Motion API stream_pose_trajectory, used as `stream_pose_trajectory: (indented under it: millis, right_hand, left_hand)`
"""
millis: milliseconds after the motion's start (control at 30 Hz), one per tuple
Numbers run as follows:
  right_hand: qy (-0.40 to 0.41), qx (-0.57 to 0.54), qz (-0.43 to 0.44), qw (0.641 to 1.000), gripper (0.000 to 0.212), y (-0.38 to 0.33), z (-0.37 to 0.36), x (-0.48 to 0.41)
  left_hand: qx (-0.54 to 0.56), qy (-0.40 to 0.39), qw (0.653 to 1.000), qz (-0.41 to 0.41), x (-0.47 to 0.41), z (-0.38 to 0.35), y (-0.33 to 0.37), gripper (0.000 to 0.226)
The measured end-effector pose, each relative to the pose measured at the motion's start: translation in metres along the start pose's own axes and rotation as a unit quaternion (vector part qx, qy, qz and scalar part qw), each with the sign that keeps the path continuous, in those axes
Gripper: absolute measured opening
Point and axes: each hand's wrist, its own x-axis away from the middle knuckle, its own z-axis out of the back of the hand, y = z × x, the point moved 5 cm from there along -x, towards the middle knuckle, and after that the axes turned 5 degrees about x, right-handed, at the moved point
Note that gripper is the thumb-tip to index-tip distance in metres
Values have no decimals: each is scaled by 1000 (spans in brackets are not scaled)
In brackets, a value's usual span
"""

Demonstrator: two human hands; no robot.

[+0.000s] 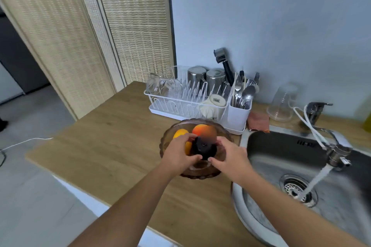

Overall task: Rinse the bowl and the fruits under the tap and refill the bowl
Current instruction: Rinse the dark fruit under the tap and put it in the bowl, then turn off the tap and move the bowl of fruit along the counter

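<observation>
Cupping a dark, blurred fruit (203,147) from both sides, the left hand (180,153) and right hand (228,155) curl half-closed around it, thumbs nearly meeting, likely lifting it from the scalloped brown glass bowl (197,173) left of the steel sink (267,146), where tap water (315,180) runs ready for rinsing.

pale blue wall (281,16), woven folding screen (60,36), wooden counter (112,130), grey floor (30,196)

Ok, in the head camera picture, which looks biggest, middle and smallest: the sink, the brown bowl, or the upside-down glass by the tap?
1. Sink: looks largest by far.
2. Brown bowl: middle.
3. Upside-down glass: smallest, though it stands farther from the camera, which shrinks it somewhat.
</observation>
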Motion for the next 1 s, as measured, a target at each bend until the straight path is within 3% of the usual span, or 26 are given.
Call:
stream_pose_trajectory:
  millis: [233, 467, 667, 833, 1000]
  right_hand:
    - [-57, 132, -27, 989, 53, -3, -17, -1]
    - [-66, 145, -6, 987, 48, -1, 6, -8]
    - [15, 192, 26, 981, 48, 24, 111, -44]
    - [105, 150, -45, 982, 44, 79, 208, -55]
    - [107, 144, -135, 974, 48, 169, 239, -50]
  left_hand:
    - [-182, -44, 982, -11, -1, -9, -19, 62]
    - [-142, -15, 988, -55, -9, 2, 2, 55]
    - [-79, 4, 986, -147, -54, -15, 88, 41]
    - [-28, -57, 971, -231, -85, -84, 181, 32]
    - [7, -166, 956, -242, -96, -171, 231, 34]
